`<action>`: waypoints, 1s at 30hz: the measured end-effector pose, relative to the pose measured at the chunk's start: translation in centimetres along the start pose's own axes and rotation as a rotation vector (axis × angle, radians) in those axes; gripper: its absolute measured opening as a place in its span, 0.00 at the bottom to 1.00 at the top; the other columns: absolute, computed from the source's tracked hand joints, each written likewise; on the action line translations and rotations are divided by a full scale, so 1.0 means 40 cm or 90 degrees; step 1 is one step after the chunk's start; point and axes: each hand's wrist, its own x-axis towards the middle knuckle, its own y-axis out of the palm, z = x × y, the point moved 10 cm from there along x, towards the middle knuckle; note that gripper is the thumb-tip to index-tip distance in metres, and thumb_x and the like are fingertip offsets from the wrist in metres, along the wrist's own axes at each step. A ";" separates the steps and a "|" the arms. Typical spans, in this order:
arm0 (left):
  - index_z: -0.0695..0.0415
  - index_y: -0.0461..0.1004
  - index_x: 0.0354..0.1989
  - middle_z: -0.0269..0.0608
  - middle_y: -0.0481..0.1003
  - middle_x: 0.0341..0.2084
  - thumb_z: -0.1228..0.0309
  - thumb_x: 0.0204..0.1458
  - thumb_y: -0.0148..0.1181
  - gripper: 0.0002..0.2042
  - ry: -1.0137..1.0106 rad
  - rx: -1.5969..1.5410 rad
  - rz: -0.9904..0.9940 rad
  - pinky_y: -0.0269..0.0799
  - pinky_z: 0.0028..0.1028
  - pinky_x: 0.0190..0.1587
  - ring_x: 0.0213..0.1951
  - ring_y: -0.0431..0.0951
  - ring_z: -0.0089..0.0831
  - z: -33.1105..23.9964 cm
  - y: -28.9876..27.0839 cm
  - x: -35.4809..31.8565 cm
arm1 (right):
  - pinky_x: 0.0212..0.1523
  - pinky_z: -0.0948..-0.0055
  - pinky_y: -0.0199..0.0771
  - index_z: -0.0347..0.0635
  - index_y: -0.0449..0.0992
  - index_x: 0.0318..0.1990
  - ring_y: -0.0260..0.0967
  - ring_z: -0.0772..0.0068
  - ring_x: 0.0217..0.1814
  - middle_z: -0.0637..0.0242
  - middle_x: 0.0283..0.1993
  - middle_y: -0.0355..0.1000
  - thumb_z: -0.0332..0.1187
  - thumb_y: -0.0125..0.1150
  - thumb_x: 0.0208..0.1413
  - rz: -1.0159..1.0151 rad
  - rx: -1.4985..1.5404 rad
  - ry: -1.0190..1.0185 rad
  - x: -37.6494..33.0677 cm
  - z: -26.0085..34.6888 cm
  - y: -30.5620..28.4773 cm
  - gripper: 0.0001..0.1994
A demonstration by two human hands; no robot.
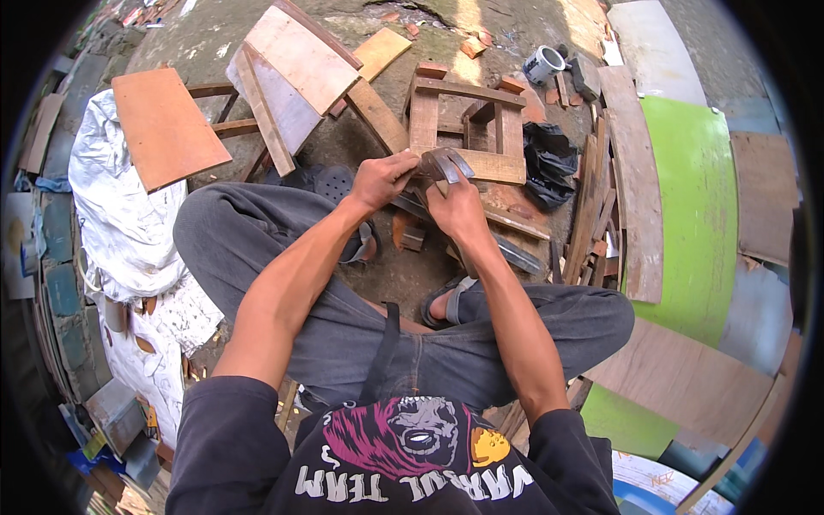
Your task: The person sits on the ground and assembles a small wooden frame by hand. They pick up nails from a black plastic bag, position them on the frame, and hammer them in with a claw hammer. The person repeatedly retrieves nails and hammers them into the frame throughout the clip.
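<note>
A claw hammer (447, 161) is in my right hand (457, 209), which is closed round it close below the metal head. The hammer head is at the near left corner of a small wooden frame (422, 120), a stool-like piece of joined boards. My left hand (380, 182) is closed at that same corner, its fingertips pressed together beside the hammer head. Whatever those fingers pinch is too small or hidden to make out. A pale board (489, 166) forms the near side of the frame.
Left of the frame lie an orange-brown panel (167, 129) and a pale-topped wooden piece (296, 60). At the right are a black plastic bag (549, 163), a tin can (544, 65), stacked wood strips (589, 197) and a green sheet (695, 215). White cloth (120, 223) is bunched at far left.
</note>
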 end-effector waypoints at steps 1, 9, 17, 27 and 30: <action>0.54 0.81 0.42 0.43 0.81 0.41 0.71 0.53 0.66 0.08 0.001 0.008 0.003 0.81 0.34 0.44 0.48 0.82 0.40 0.003 -0.006 0.003 | 0.40 0.54 0.77 0.33 0.74 0.51 0.76 0.35 0.38 0.39 0.33 0.76 0.28 0.57 0.55 0.077 -0.031 0.095 -0.001 -0.032 0.029 0.16; 0.54 0.81 0.42 0.43 0.81 0.42 0.72 0.53 0.66 0.09 0.008 0.002 0.005 0.81 0.34 0.44 0.49 0.82 0.41 0.003 -0.001 -0.003 | 0.39 0.55 0.77 0.33 0.77 0.46 0.76 0.35 0.40 0.36 0.33 0.76 0.31 0.57 0.55 -0.097 0.060 -0.114 -0.002 0.056 -0.044 0.13; 0.56 0.81 0.42 0.45 0.81 0.42 0.73 0.52 0.67 0.09 -0.005 -0.004 -0.007 0.81 0.34 0.43 0.49 0.81 0.41 -0.002 -0.002 -0.007 | 0.42 0.56 0.76 0.34 0.74 0.50 0.76 0.37 0.40 0.40 0.36 0.76 0.31 0.57 0.55 0.005 0.057 0.081 -0.007 -0.007 -0.001 0.16; 0.54 0.81 0.41 0.43 0.81 0.42 0.72 0.53 0.66 0.08 -0.014 -0.006 -0.009 0.81 0.34 0.44 0.49 0.81 0.41 0.006 -0.001 0.002 | 0.45 0.52 0.76 0.34 0.75 0.50 0.75 0.34 0.45 0.36 0.39 0.76 0.30 0.58 0.54 0.030 0.035 0.092 0.013 -0.008 0.014 0.16; 0.55 0.81 0.41 0.42 0.81 0.42 0.72 0.52 0.66 0.08 -0.022 -0.006 -0.016 0.81 0.33 0.45 0.49 0.81 0.40 0.005 0.006 -0.014 | 0.42 0.58 0.76 0.34 0.76 0.48 0.77 0.39 0.44 0.38 0.37 0.76 0.27 0.61 0.52 -0.035 0.082 0.014 0.003 0.019 -0.014 0.15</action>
